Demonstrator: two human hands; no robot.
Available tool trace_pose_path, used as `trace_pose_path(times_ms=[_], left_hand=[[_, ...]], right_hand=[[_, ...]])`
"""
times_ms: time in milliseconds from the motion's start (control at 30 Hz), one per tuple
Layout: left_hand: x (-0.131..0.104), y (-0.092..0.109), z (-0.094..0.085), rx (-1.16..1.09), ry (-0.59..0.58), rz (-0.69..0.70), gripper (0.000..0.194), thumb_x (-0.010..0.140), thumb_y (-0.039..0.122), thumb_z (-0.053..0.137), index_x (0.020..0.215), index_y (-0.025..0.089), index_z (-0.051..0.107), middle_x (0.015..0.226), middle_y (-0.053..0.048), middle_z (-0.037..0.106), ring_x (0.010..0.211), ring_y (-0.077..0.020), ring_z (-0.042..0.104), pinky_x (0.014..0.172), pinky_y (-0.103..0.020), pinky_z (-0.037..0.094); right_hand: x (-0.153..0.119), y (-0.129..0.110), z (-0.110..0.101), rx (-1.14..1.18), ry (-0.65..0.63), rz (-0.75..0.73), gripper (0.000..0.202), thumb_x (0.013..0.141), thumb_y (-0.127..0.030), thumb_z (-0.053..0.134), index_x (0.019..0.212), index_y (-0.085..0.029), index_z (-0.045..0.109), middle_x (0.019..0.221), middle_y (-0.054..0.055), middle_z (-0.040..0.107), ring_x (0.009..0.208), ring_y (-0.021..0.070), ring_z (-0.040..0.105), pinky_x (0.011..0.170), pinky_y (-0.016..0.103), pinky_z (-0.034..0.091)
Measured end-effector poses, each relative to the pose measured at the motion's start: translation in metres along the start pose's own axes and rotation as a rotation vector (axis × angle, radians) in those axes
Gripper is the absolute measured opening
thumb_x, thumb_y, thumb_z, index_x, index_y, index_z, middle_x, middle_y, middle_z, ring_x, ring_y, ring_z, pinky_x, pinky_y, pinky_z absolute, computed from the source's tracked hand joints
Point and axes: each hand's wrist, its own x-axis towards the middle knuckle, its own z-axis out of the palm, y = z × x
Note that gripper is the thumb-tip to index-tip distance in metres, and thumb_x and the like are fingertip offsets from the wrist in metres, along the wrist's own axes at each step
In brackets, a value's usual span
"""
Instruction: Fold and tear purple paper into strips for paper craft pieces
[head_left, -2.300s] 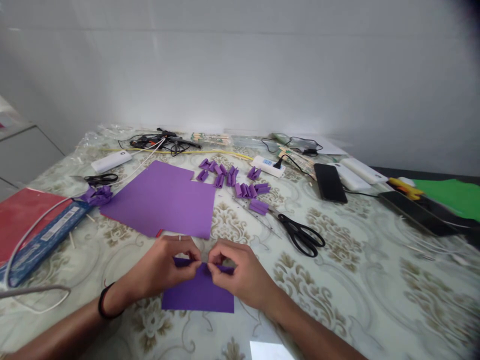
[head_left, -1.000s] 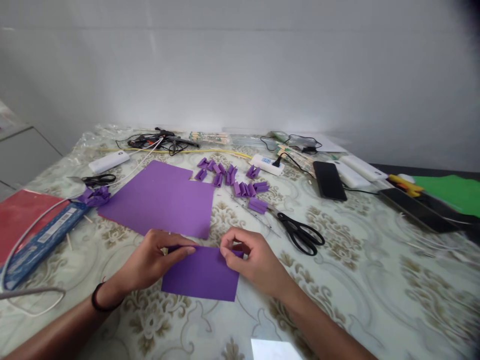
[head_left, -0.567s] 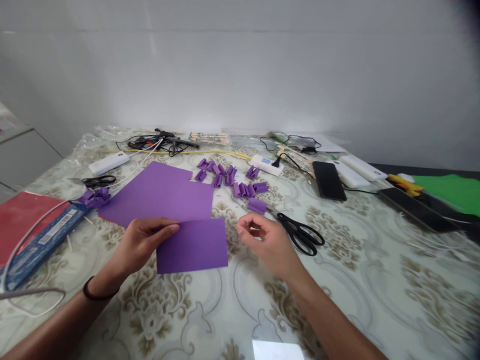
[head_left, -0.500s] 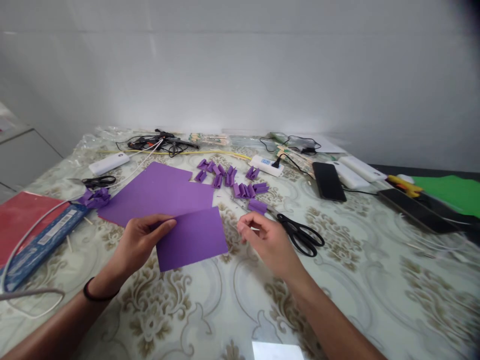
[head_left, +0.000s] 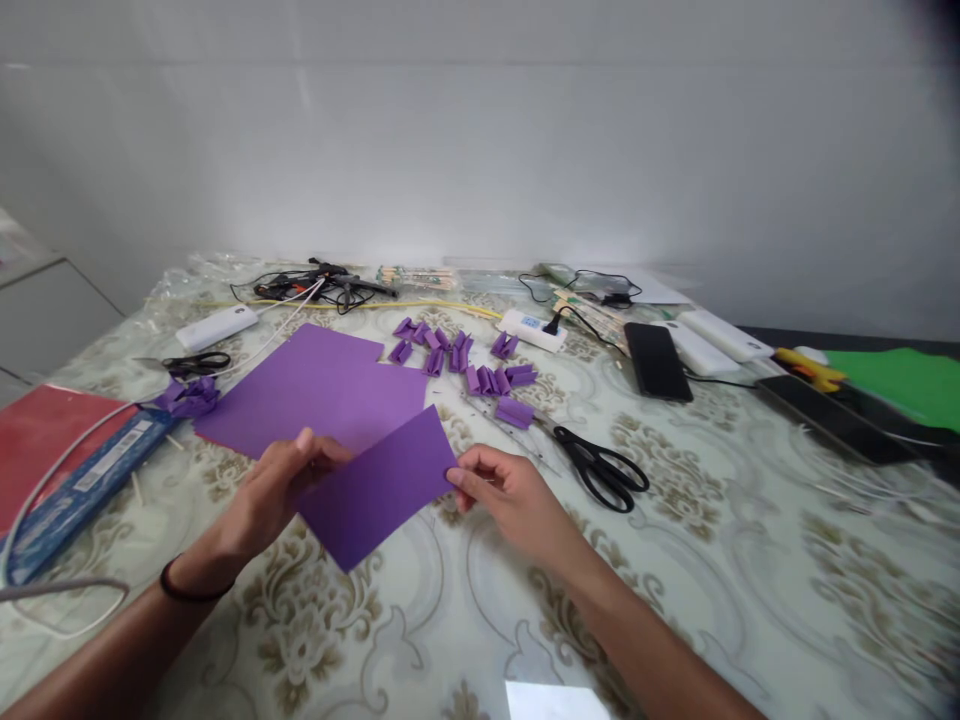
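Observation:
A small purple sheet of paper is held tilted above the table. My right hand pinches its right corner between thumb and fingers. My left hand is at the sheet's left end, thumb lifted away from the paper and fingers partly hidden behind it. Beyond the sheet lie larger purple sheets of paper. Several folded purple paper pieces are grouped farther back. Black-handled scissors rest to the right of my right hand, with one folded piece by their blades.
At the left lie a red sheet, a blue packet, crumpled purple paper and small scissors. A white power strip and tangled cables are at the back. A black phone and green sheets lie right.
My right hand has moved left and taken the sheet's right corner. My left thumb has come off the sheet, which has turned so its left end is lower and nearer me.

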Motion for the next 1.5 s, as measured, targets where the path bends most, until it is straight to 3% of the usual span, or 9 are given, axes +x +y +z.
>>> trace_pose_path(times_ms=[100,167,267,333,467,600,733,1033,1500], left_hand=[[-0.001,0.005,0.002,-0.119,-0.13,-0.064,0.082,0.101,0.076,0.027,0.088,0.015,0.081,0.08,-0.014,0.08,0.067,-0.0265,0.073,0.066,-0.038,0.059],[-0.003,0.003,0.003,-0.138,-0.152,-0.082,0.068,0.101,0.072,0.04,0.107,0.018,0.082,0.104,-0.013,0.082,0.092,-0.0305,0.077,0.083,-0.041,0.06],[-0.007,-0.008,0.003,-0.099,-0.155,-0.091,0.047,0.095,0.06,0.068,0.126,0.026,0.079,0.14,-0.007,0.072,0.137,-0.0331,0.06,0.113,-0.039,0.046],[-0.009,-0.016,0.004,-0.115,-0.189,-0.096,0.045,0.093,0.058,0.072,0.126,0.028,0.079,0.145,-0.005,0.069,0.145,-0.0334,0.052,0.119,-0.039,0.04],[-0.008,-0.02,0.001,-0.293,-0.282,-0.205,0.065,0.099,0.075,0.047,0.123,0.024,0.08,0.126,-0.011,0.078,0.121,-0.0345,0.07,0.102,-0.044,0.054],[0.001,-0.011,-0.008,-0.058,-0.186,-0.161,0.037,0.091,0.055,0.075,0.107,0.023,0.082,0.103,-0.005,0.08,0.092,-0.025,0.072,0.08,-0.03,0.057],[0.007,-0.005,-0.007,0.02,-0.232,-0.153,0.026,0.088,0.045,0.08,0.085,0.019,0.081,0.077,-0.001,0.074,0.069,-0.0176,0.067,0.066,-0.026,0.055],[0.005,-0.016,0.013,-0.061,-0.231,-0.203,0.03,0.09,0.043,0.079,0.107,0.018,0.078,0.09,-0.005,0.08,0.078,-0.0211,0.077,0.074,-0.031,0.062],[-0.003,-0.023,0.028,-0.139,-0.271,-0.177,0.032,0.085,0.036,0.084,0.107,0.019,0.068,0.07,0.004,0.061,0.062,-0.0129,0.058,0.059,-0.024,0.046]], right_hand=[[-0.002,-0.003,0.001,-0.01,-0.062,-0.01,0.026,0.093,-0.042,0.067,0.079,-0.021,0.063,0.069,0.0,0.067,0.067,0.0168,0.062,0.071,0.032,0.049],[-0.004,-0.006,0.004,-0.02,-0.104,-0.016,0.024,0.093,-0.04,0.067,0.08,-0.021,0.064,0.07,0.0,0.067,0.068,0.0172,0.063,0.071,0.031,0.049],[-0.007,-0.009,0.009,-0.038,-0.154,-0.024,0.022,0.093,-0.038,0.066,0.078,-0.021,0.064,0.07,0.0,0.067,0.069,0.0177,0.064,0.071,0.031,0.049],[-0.008,-0.01,0.012,-0.052,-0.171,-0.028,0.022,0.092,-0.037,0.066,0.077,-0.021,0.065,0.069,0.0,0.067,0.068,0.0177,0.064,0.07,0.031,0.049],[-0.009,-0.013,0.011,-0.095,-0.131,-0.043,0.023,0.092,-0.037,0.067,0.076,-0.021,0.066,0.068,-0.001,0.064,0.066,0.0169,0.06,0.069,0.031,0.047],[-0.006,-0.014,0.003,-0.119,-0.033,-0.045,0.024,0.094,-0.038,0.067,0.077,-0.021,0.065,0.068,-0.001,0.061,0.066,0.0167,0.057,0.068,0.031,0.046],[-0.003,-0.011,0.0,-0.096,0.046,-0.051,0.021,0.093,-0.041,0.068,0.086,-0.021,0.065,0.075,-0.001,0.061,0.069,0.0173,0.059,0.069,0.031,0.048],[-0.004,-0.004,0.003,-0.074,0.083,-0.066,0.018,0.092,-0.037,0.07,0.085,-0.021,0.07,0.074,-0.002,0.063,0.069,0.0159,0.058,0.065,0.028,0.048],[-0.017,-0.013,0.019,-0.118,0.16,-0.206,0.006,0.09,-0.029,0.073,0.09,-0.023,0.071,0.083,0.002,0.074,0.078,0.0186,0.07,0.072,0.03,0.054]])
